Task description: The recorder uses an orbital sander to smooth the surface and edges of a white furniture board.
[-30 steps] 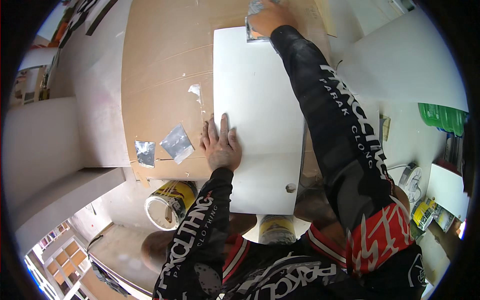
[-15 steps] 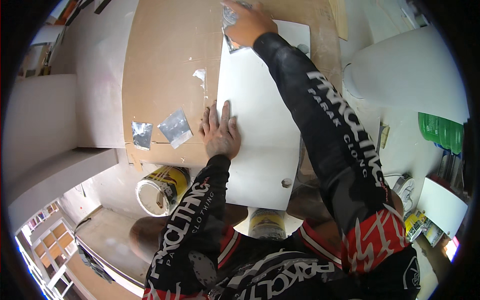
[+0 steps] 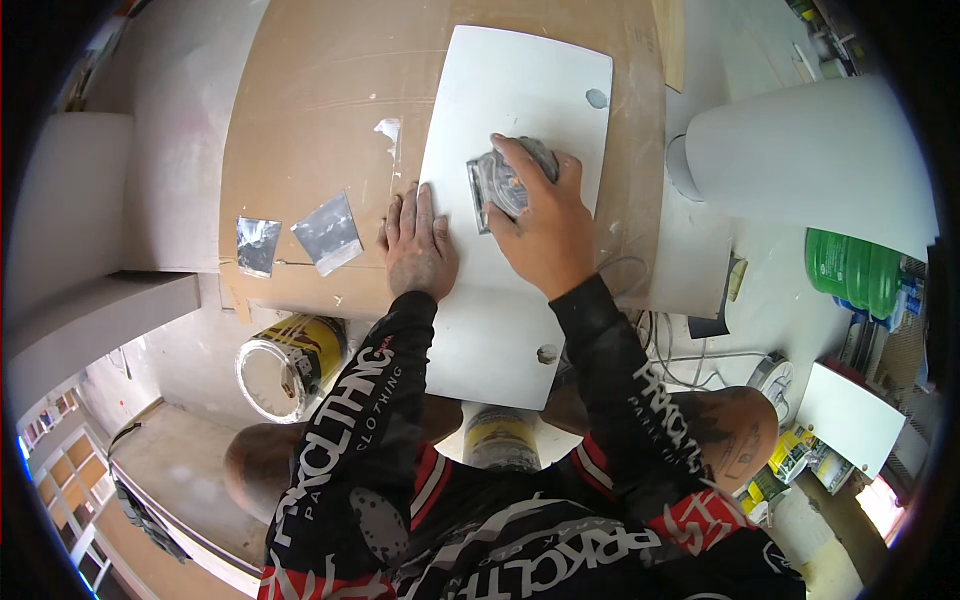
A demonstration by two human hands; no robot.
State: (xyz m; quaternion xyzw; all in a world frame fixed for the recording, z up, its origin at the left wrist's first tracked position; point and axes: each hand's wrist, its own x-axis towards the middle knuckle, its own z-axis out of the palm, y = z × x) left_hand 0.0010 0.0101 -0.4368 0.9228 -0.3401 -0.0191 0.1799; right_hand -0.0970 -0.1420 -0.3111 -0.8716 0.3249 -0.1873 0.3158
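Note:
A white cabinet door panel (image 3: pixel 500 290) lies lengthwise before me on brown cardboard (image 3: pixel 300 130). It has a round hole near its far right corner and another near its near right corner. My right hand (image 3: pixel 548 215) is wrapped over the top of a grey, dusty palm sander (image 3: pixel 507 180), whose square base rests on the panel's upper middle. My left hand (image 3: pixel 420 245) lies flat across the panel's left edge, fingers stretched forward and partly on the cardboard. Dust greys its fingers.
Two grey sandpaper squares (image 3: pixel 328 232) lie on the cardboard at left. A yellow-labelled paint bucket (image 3: pixel 290 365) stands left of my knee. Cables (image 3: pixel 690 365) run along the floor at right, near a green plastic jug (image 3: pixel 852 268) and a large white cylinder (image 3: pixel 800 150).
My right hand has drawn the sander from the panel's far left corner back toward me and rightward to its upper middle. My left hand keeps its place on the panel's edge.

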